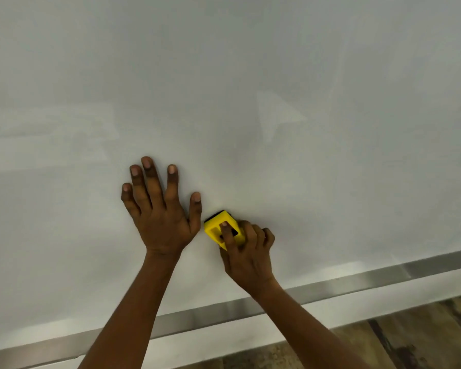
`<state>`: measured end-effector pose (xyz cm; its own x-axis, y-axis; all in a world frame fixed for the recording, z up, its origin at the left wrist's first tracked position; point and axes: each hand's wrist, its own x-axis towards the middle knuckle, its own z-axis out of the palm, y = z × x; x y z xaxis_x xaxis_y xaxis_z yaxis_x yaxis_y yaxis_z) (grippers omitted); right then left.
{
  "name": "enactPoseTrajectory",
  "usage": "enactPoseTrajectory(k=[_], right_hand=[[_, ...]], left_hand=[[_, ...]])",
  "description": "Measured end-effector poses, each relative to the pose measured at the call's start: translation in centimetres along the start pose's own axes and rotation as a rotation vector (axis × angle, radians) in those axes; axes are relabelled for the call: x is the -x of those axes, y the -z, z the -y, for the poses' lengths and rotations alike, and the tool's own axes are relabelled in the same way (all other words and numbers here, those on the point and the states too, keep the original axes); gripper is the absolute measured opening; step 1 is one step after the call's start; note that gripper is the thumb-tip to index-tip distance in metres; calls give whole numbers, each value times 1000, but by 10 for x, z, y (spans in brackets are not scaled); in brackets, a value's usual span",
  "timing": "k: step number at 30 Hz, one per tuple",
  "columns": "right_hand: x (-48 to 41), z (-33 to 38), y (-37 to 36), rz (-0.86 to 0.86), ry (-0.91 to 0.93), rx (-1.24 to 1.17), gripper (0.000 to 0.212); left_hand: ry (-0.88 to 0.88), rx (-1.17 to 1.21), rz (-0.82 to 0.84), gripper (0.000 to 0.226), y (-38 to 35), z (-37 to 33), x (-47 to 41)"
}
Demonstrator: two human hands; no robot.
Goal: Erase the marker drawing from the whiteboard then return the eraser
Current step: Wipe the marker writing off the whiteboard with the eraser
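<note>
Your right hand (246,251) is nearest, its grip closed around the yellow eraser (222,227), pressed to the whiteboard (277,102) above its bottom edge. Your left hand (161,206) lies flat, fingers spread, just beside it.

floor (410,339): lower right corner, brown mottled wood-look surface with dark streaks | ledge (250,334): pale strip between the floor and a brushed metal rail (357,282) (a bright glint sits on the rail right of centre) | light: soft, even, no hard shadows
</note>
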<state>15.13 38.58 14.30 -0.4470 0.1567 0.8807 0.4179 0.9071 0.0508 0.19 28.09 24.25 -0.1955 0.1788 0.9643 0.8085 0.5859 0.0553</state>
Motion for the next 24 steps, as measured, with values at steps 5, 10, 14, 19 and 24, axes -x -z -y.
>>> enactPoseTrajectory(k=[5,10,14,19,24], right_hand=[[-15,-21,13,-48,-41,-27,64],[-74,-63,49,-252,-479,-23,67],[-126,-78,74,-393,-735,-130,68],[-135,-8,59,-339,-475,-100,65],[-75,85,4,-97,201,-48,53]], left_hand=[[-35,129,91,77,21,1,-4],[5,115,9,75,56,46,-28],[82,47,-74,70,77,104,-59],[151,65,2,65,69,123,-61],[148,39,-53,64,56,125,-63]])
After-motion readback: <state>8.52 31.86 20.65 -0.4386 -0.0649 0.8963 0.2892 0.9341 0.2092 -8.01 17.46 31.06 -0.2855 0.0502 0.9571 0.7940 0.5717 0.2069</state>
